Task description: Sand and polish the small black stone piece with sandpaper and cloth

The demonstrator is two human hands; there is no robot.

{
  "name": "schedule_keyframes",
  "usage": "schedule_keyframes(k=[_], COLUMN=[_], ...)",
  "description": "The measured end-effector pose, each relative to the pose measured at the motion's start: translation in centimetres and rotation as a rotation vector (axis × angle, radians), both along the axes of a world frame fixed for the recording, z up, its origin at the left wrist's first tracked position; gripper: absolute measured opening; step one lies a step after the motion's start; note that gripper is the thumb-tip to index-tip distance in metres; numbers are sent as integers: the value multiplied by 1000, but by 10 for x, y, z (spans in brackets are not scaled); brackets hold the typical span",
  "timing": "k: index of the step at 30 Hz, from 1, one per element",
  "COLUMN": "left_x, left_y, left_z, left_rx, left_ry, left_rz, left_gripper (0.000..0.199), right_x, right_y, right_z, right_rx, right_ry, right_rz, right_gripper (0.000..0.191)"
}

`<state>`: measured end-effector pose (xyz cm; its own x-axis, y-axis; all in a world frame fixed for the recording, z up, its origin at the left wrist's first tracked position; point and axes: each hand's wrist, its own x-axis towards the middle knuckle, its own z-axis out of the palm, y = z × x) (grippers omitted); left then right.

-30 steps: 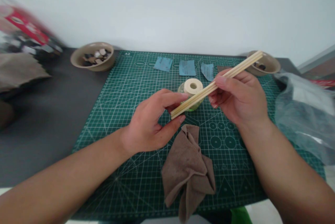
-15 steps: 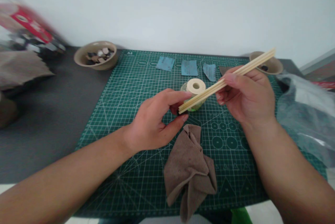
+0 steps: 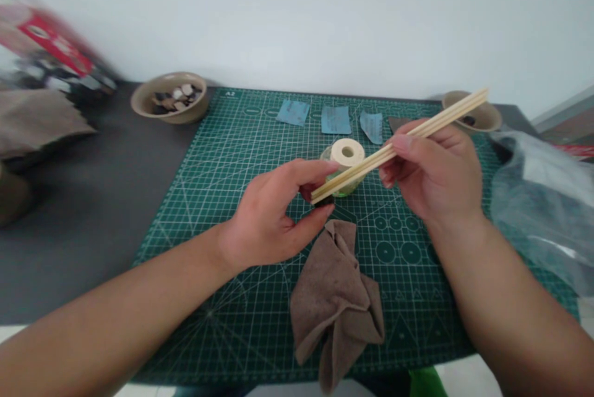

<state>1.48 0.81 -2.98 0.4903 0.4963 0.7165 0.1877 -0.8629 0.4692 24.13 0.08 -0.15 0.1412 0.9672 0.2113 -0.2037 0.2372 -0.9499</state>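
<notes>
My right hand (image 3: 434, 171) is closed around a small bundle of pale wooden sticks (image 3: 359, 169), like chopsticks, slanting down to the left. The lower ends of the sticks reach my left hand (image 3: 273, 214). Between its thumb and fingers, my left hand pinches a small black piece (image 3: 323, 201), with the stick ends against or just over it. Behind the sticks stands a clear container with a cream, ring-shaped top (image 3: 348, 152); its lower part is partly hidden. A crumpled brown cloth (image 3: 331, 298) lies below both hands.
A green cutting mat (image 3: 195, 199) covers much of the dark table. Toward the back lie blue paper pieces (image 3: 336, 120). At back left a bowl (image 3: 188, 114) contains small dark and light pieces; another bowl (image 3: 487, 119) is at back right. Clear plastic (image 3: 542, 199) lies at the right.
My right hand and the sticks have shifted slightly left, so the stick ends reach further over the black piece. My left hand has hardly moved.
</notes>
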Motion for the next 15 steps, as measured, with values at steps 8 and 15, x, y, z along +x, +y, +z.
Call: schedule_keyframes(k=[8,15], left_x=[2,2], left_y=[-1,-1], left_z=[1,3], left_rx=[-2,30], left_ry=[-5,24], left_rz=[38,51], left_gripper=[58,58], right_x=[1,0], right_y=[0,-1], right_z=[3,2], right_rx=[30,8], right_ry=[20,-3], right_rz=[-19,49], right_gripper=[10,7])
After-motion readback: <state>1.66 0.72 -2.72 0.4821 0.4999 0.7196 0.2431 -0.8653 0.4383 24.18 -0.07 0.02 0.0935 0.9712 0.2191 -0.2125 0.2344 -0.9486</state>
